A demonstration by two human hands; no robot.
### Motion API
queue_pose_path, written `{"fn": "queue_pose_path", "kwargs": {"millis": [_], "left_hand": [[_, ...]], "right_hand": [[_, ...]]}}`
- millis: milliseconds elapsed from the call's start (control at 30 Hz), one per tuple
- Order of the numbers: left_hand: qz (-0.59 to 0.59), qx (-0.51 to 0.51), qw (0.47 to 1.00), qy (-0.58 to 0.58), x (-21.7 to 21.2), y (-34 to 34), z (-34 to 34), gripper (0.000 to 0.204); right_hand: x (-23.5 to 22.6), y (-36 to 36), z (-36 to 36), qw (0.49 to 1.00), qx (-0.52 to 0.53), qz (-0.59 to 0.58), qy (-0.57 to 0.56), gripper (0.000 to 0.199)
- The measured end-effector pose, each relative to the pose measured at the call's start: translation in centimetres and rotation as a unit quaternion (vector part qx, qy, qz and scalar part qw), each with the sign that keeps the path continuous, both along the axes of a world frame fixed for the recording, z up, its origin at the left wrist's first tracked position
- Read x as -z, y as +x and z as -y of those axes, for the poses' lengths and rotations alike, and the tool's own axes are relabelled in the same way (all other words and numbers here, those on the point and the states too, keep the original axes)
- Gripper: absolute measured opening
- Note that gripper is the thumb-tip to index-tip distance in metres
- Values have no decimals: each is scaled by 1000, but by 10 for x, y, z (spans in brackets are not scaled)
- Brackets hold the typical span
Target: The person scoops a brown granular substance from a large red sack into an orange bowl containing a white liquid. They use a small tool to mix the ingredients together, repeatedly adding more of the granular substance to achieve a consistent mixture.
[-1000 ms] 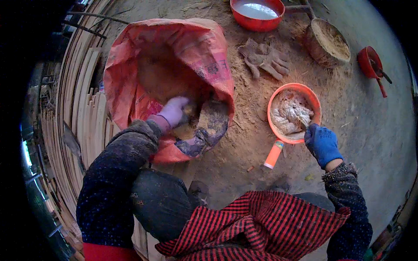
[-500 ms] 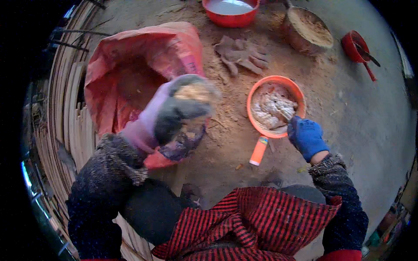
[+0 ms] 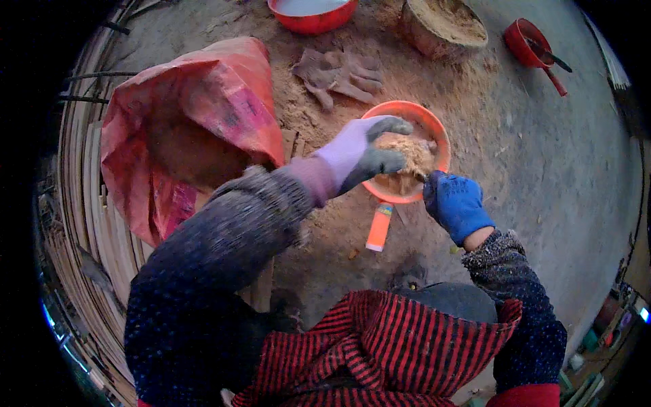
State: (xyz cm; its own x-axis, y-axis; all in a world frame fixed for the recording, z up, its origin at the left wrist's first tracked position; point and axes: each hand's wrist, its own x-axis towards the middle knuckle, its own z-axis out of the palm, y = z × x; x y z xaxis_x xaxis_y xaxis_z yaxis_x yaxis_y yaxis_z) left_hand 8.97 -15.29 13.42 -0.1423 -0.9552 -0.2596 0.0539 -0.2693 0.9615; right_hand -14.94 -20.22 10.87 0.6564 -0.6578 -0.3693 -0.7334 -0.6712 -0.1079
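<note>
An orange plastic dipper (image 3: 443, 129) with a short straight handle (image 3: 379, 229) sits on the ground before me. Inside it, tan sawdust-like powder (image 3: 413, 154) covers much of the pale wet paste. Over the dipper's left side is my left hand (image 3: 363, 152), in a lilac glove with dark grey fingers; thumb and fingers are apart, with the powder just beyond them. My right hand (image 3: 460, 205), in a blue glove, is closed at the dipper's lower right rim. What it grips is mostly hidden by the glove and the powder.
A red sack (image 3: 234, 74) gapes at the left beside stacked wooden strips (image 3: 91, 197). Worn brown gloves (image 3: 339, 76) lie beyond the dipper. Farther off are a red basin (image 3: 315, 24) of whitish liquid, a pot (image 3: 434, 44) of powder and a red dipper (image 3: 522, 47) holding a dark-handled tool.
My left hand has swung right from beside the sack to above the orange dipper, and its clump of powder now lies on the paste. My right hand stays at the rim. The view has shifted.
</note>
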Motion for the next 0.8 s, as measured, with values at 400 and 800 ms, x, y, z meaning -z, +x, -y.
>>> {"fn": "queue_pose_path", "kwargs": {"millis": [400,800], "left_hand": [[440,-85,894,7,-13,194,-194,35],[446,-3,889,104,80,213,-214,24]], "right_hand": [[-3,9,0,1000,-24,-4,3,16],[0,16,-1,999,-22,-30,9,16]]}}
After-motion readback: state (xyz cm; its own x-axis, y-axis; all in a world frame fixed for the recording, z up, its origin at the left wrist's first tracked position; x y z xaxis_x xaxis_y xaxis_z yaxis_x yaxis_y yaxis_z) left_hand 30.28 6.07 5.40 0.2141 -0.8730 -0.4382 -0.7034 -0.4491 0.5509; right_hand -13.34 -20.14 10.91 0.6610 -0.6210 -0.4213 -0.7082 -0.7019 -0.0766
